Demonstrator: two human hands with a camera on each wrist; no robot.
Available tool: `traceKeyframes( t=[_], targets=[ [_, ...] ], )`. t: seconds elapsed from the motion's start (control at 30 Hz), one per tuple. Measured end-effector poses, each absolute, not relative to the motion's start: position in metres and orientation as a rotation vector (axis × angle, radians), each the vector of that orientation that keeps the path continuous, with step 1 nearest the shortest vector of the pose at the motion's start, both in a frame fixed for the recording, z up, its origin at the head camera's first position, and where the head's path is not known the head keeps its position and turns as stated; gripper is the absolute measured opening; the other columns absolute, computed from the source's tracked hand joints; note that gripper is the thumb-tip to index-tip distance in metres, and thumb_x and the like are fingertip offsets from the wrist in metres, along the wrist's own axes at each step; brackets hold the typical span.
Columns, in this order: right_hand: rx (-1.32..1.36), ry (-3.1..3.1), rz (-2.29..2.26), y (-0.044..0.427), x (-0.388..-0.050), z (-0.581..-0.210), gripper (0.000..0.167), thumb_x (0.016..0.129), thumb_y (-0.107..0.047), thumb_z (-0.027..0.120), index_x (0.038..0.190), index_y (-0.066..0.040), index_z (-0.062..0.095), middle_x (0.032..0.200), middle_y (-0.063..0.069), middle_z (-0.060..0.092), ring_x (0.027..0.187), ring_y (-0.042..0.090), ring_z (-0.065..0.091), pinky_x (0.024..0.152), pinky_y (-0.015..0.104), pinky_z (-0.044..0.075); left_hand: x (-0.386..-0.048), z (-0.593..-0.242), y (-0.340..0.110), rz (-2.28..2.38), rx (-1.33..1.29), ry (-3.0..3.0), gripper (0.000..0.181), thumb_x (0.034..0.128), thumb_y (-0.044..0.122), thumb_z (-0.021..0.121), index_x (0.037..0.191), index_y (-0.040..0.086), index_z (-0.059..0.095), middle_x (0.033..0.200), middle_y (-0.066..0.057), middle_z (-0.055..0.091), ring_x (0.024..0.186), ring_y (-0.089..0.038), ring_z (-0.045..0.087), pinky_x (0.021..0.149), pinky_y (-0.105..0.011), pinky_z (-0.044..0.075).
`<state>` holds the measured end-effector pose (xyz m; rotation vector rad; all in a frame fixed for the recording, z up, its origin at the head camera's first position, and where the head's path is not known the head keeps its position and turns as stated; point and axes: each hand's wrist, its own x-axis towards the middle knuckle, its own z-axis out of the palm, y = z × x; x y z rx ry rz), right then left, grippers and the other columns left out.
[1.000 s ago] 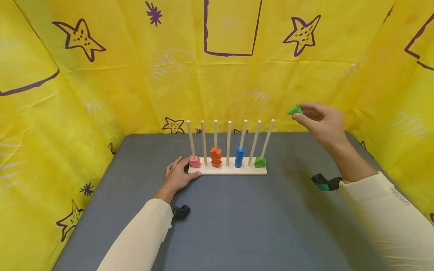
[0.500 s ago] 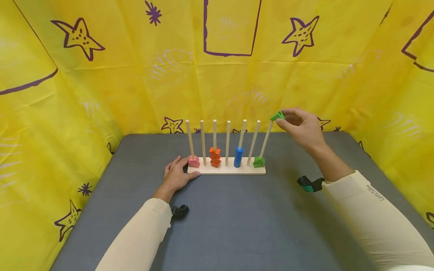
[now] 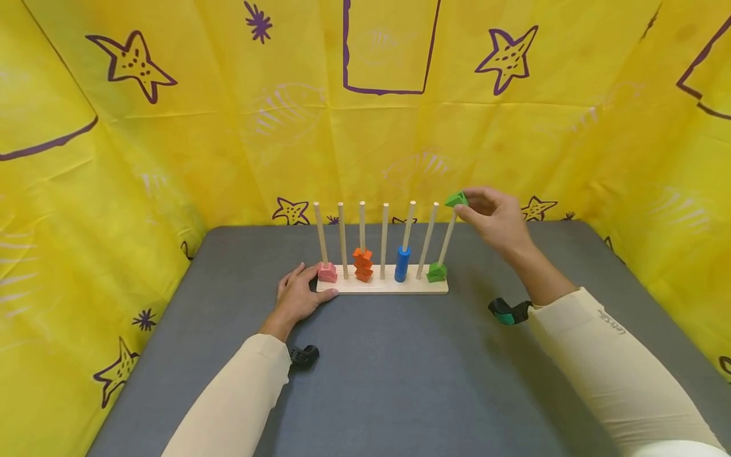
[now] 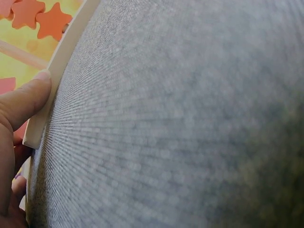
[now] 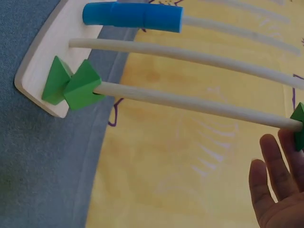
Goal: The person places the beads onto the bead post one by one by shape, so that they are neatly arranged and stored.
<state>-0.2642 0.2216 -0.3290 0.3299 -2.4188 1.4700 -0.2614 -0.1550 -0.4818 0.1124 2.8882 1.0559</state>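
Note:
A wooden peg stacker with several upright pegs stands on the table. My left hand holds the left end of its base, thumb at the front edge and fingers behind. My right hand pinches a green triangular block at the top of the rightmost peg. In the right wrist view, that peg's tip meets the held block, which is partly cut off by the frame. Green triangular blocks sit at the foot of the same peg.
Pink blocks sit on the leftmost peg, orange star blocks on the third and blue cylinders on the fifth. The grey tabletop extends around the stacker. A yellow patterned cloth hangs behind and at the sides.
My right hand has moved left and slightly down with the green triangular block, from the air at the right to the rightmost peg's top. The left hand stays on the base.

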Motion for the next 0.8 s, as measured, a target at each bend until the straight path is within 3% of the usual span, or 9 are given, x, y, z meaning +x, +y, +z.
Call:
traceKeyframes(
  t=[0.6,0.8],
  targets=[
    [0.238,-2.485,1.485,0.218,-0.259,-0.374,0.041,0.091,-0.023,0.070,0.123,0.002,0.062,0.111,0.017,0.067,0.102,0.029,0.064,0.081,0.025,0.051,-0.262,-0.482,-0.155,1.053,0.113,2.881,0.081,0.0818,0.044,0.075,0.148,0.013,0.041,0.148,-0.013,0.040,0.143,-0.032,0.012,0.110,-0.057,0.002],
    [0.181,-2.530,1.466,0.216,-0.256,-0.394,0.040,0.091,-0.022,0.069,0.123,0.002,0.061,0.113,0.018,0.066,0.104,0.032,0.063,0.085,0.037,0.051,-0.262,-0.482,-0.155,1.058,0.118,2.882,0.079,0.0822,0.043,0.075,0.148,0.013,0.042,0.148,-0.012,0.041,0.143,-0.030,0.011,0.110,-0.054,0.001]
  ],
)
